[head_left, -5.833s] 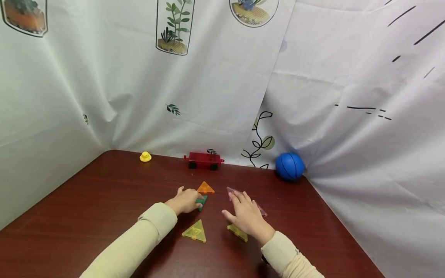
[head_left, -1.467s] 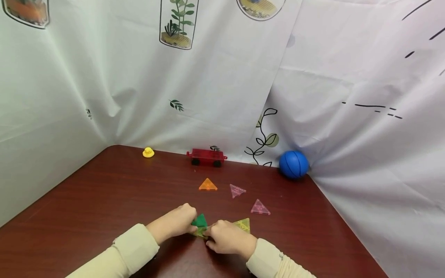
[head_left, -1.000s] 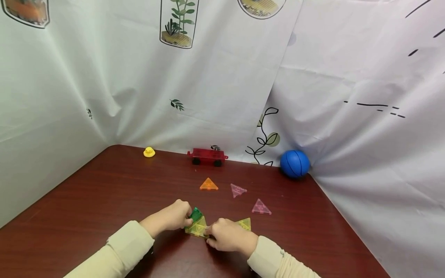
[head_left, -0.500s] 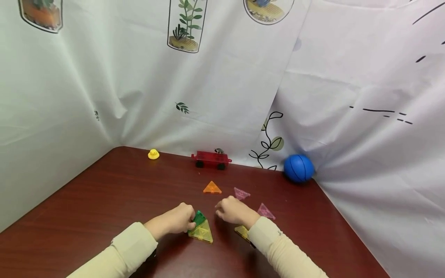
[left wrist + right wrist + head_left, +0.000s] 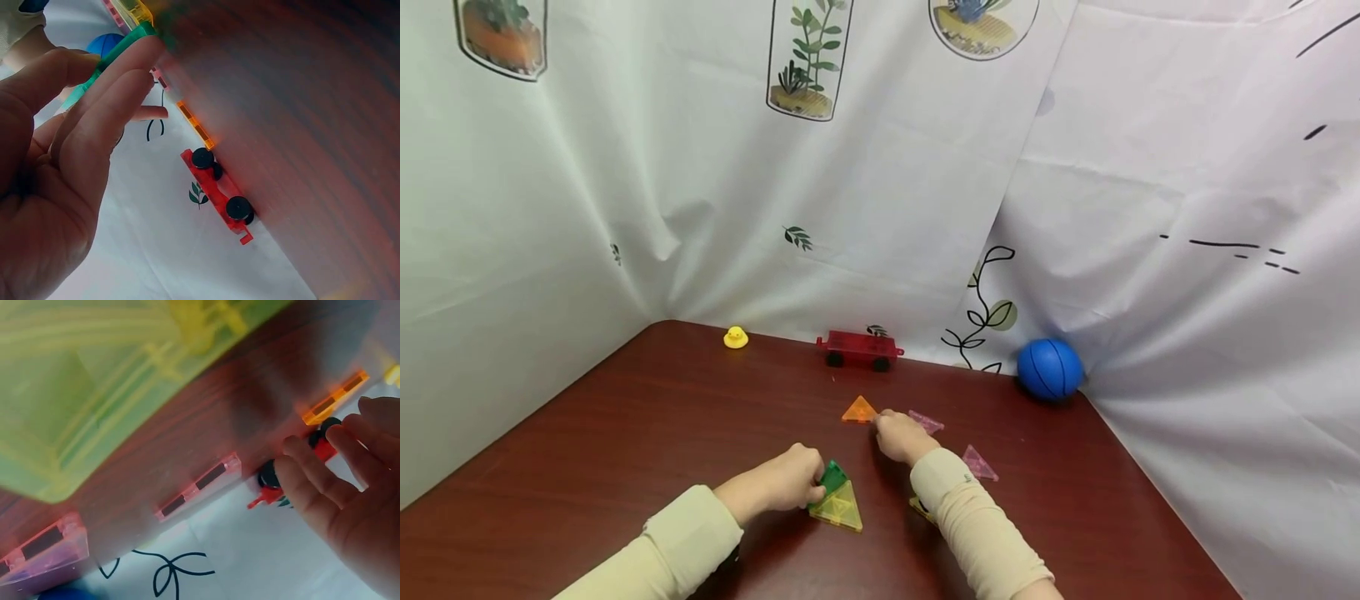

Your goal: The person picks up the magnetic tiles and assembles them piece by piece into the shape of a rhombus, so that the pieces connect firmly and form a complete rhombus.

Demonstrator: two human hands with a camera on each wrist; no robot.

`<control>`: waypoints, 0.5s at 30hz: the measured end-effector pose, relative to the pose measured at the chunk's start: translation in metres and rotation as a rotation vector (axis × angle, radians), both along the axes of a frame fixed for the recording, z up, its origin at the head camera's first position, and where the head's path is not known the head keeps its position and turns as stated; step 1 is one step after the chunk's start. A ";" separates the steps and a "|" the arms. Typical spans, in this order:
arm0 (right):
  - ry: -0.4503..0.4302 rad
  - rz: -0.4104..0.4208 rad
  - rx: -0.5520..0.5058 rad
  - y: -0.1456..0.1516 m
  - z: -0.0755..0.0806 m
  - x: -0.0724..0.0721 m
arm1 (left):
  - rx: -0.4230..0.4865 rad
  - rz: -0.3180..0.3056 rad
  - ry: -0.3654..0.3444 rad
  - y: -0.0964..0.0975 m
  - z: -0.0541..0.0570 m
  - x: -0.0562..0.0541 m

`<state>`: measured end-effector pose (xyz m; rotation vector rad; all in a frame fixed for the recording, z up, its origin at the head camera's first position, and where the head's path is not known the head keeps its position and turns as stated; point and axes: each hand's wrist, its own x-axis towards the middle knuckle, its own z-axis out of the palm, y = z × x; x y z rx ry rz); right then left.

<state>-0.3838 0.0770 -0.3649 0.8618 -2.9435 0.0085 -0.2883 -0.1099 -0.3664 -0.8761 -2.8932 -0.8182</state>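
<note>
My left hand (image 5: pixel 786 477) pinches a green triangular magnetic tile (image 5: pixel 832 477) between thumb and fingers; the left wrist view shows the same green tile (image 5: pixel 128 47) in that grip. One edge of it lies along a yellow triangular tile (image 5: pixel 842 507). Farther forward, my right hand (image 5: pixel 901 437) reaches beside an orange triangular tile (image 5: pixel 859 411). Its fingers (image 5: pixel 306 472) are loosely bent with nothing between them, near the orange tile (image 5: pixel 335 398) in the right wrist view. Another yellow tile (image 5: pixel 921 508) is mostly hidden under the right forearm.
Two pink triangular tiles, one farther back (image 5: pixel 927 422) and one nearer (image 5: pixel 980 464), lie right of my right hand. Along the back edge of the brown table (image 5: pixel 700 417) stand a yellow toy duck (image 5: pixel 735 337), a red wheeled car base (image 5: pixel 860 349) and a blue ball (image 5: pixel 1050 369).
The green tile has moved from near the orange one to the yellow tile in my left hand. My right hand has left that yellow tile and moved forward to the orange one.
</note>
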 end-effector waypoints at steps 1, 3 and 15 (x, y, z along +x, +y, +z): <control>-0.002 -0.015 0.014 -0.001 -0.002 -0.001 | 0.000 -0.001 0.002 0.000 0.000 0.000; -0.007 -0.042 0.043 -0.002 -0.005 -0.003 | -0.002 -0.002 0.003 0.000 -0.001 0.000; -0.038 -0.045 0.153 0.000 -0.004 0.001 | -0.011 0.001 -0.007 0.000 -0.002 -0.001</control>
